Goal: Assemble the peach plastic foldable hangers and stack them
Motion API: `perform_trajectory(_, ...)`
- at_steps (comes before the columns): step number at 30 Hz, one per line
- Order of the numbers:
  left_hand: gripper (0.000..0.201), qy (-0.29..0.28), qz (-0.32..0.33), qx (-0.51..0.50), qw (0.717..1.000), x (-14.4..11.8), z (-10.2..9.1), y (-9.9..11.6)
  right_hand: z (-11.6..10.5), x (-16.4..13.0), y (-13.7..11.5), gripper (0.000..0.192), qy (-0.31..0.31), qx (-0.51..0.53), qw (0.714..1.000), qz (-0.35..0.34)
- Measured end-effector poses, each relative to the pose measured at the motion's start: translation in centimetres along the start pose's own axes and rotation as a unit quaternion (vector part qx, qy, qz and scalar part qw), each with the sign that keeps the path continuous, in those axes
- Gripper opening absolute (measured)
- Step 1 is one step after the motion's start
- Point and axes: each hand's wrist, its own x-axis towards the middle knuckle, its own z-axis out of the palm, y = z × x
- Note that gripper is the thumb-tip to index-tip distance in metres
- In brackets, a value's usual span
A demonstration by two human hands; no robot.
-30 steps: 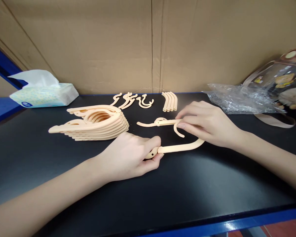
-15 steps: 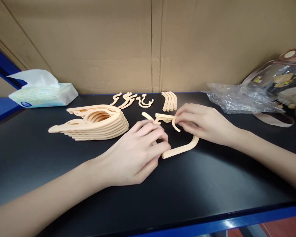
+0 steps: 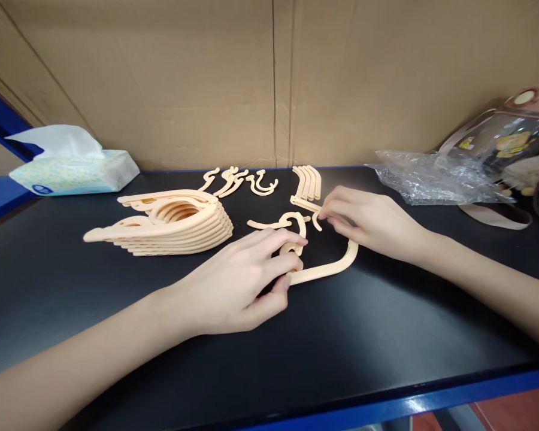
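Cream plastic clothes-hanger parts lie on the black tabletop (image 3: pixel 251 371). My left hand (image 3: pixel 251 269) is closed round a hanger part (image 3: pixel 302 230) with a curved piece, its thumb and fingertips by the end of a long bent hanger arm (image 3: pixel 326 269). The far end of that arm reaches toward my right hand (image 3: pixel 363 218). Fingers pinched, my right hand grips the end of a straight hanger arm (image 3: pixel 303 204); a small curved tip (image 3: pixel 317 221) hangs below its fingertips. A thin hook piece (image 3: pixel 267 225) pokes out beyond my left fingers. How these parts join is partly hidden.
Left of my hands is a stack of folded hangers (image 3: pixel 175 224). Behind lie several loose hooks (image 3: pixel 231 179) and a row of hanger arms (image 3: pixel 308 182). A tissue box (image 3: pixel 76 170) stands far left; crumpled clear plastic (image 3: pixel 435 179) and a transparent bag (image 3: pixel 516 143) are right.
My left hand has shifted slightly left and its fingers have loosened, showing more of the hanger part. The straight arm in my right hand has tilted and come away from the left-hand parts.
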Motion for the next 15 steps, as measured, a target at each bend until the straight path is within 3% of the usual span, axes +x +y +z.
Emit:
perform_trajectory(6,0.014,0.013,-0.006,-0.01,1.0,-0.02,0.35,-0.02,-0.03,0.04,-0.25,0.024,-0.012,-0.007,1.0,-0.003)
perform_trajectory(10,0.028,0.02,-0.009,-0.019,1.0,0.12,0.43,0.06,-0.1,0.06,-0.36,0.018,-0.011,-0.001,1.0,0.01)
perform_trajectory(15,0.03,0.02,0.014,-0.013,1.0,0.19,0.29,0.32,-0.14,0.05,-0.63,0.011,-0.004,0.003,1.0,0.025)
